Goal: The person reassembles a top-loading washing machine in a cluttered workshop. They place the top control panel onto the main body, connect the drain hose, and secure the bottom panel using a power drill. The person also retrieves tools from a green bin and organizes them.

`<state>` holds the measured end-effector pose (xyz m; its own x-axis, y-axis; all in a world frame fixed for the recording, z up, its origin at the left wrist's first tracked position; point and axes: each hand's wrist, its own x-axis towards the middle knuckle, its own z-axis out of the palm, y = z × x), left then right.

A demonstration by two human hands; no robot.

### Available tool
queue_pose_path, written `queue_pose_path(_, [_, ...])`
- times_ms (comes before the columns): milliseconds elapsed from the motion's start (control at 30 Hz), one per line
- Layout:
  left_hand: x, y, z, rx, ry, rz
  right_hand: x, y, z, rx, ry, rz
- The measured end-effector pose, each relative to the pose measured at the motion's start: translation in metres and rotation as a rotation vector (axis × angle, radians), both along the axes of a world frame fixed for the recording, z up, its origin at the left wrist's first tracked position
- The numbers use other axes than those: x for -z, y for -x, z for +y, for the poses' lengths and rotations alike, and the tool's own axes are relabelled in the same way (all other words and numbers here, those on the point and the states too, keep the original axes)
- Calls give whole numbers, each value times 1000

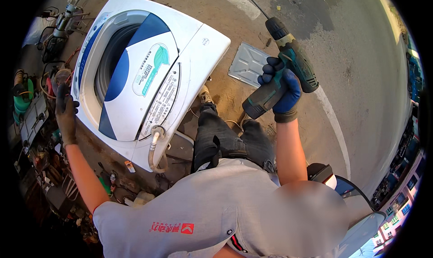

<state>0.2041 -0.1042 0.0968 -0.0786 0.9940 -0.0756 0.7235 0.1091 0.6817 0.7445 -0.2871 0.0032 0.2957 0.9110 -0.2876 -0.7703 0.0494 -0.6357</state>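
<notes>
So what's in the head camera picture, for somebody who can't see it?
A person's right hand in a blue glove holds a cordless drill up by its grip, bit pointing away. A white washing machine lies tipped on the ground, a grey metal plate beside it. The left hand, in a dark glove, reaches toward cluttered tools.

Your right hand (283,89), in a blue glove, grips a green cordless drill (282,64), bit pointing away. Your left hand (66,114), dark-gloved, rests at the edge of the white washer (144,73). A metal panel (247,64) lies on the ground just beyond.
</notes>
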Motion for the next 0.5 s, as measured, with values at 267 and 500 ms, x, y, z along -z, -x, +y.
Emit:
queue_pose_path(267, [1,-227,-138,166,-52,58,115,-141,-184,257,345,-238])
queue_pose_path(500, [243,-386,-249,566,600,87,343,-207,-272,27,651,-580])
